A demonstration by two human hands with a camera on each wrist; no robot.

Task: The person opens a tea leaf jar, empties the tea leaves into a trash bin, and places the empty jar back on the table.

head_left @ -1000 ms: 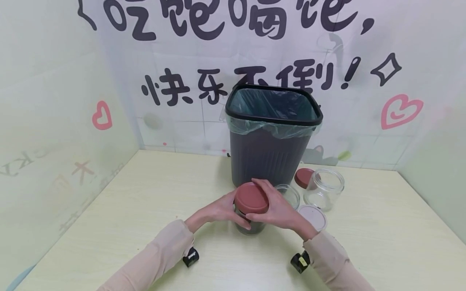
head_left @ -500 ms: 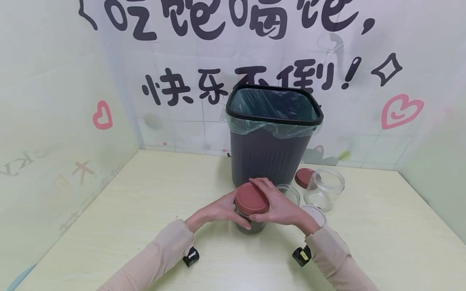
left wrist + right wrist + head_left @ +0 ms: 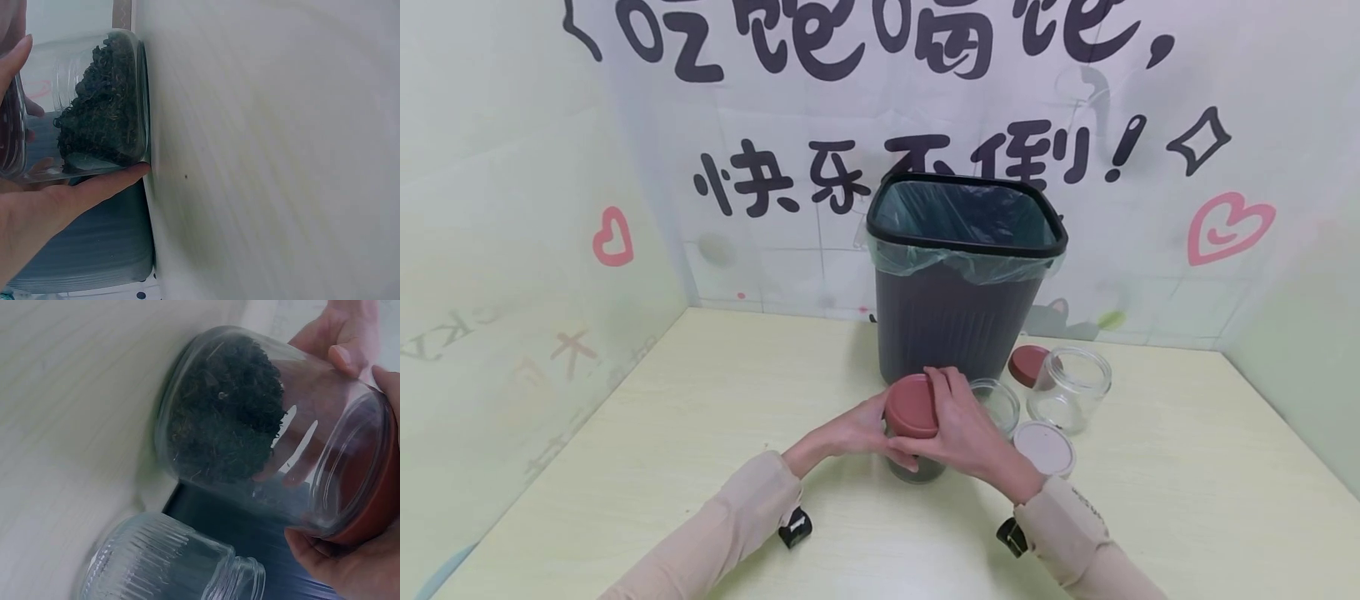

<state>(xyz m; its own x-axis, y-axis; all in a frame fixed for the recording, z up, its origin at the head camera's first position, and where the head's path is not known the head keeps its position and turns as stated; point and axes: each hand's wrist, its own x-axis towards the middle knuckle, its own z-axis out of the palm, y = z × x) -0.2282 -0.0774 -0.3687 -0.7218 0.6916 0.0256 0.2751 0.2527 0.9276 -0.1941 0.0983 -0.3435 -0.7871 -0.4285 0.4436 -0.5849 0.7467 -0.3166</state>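
A clear glass jar (image 3: 300,444) stands upright on the table, partly filled with dark, curled dried leaves (image 3: 103,109) that look like tea. On its mouth sits a red lid (image 3: 910,406). My left hand (image 3: 856,430) grips the glass body from the left, its thumb across the front and fingers behind the jar. From the right, my right hand (image 3: 966,435) holds the lid, with fingers over its far right edge and the thumb at the near side. Part of the lid is hidden under that hand.
A dark trash bin (image 3: 955,317) with a green liner stands right behind the jar. To the right are a ribbed glass jar (image 3: 144,562), an open glass jar (image 3: 1070,392), a red lid (image 3: 1027,364) and a pale round lid (image 3: 1043,450). Printed walls enclose the table (image 3: 647,433).
My right hand has turned about the lid, its fingers and thumb shifting left over it and its wrist swinging slightly leftward. My left hand and the jar stay in place.
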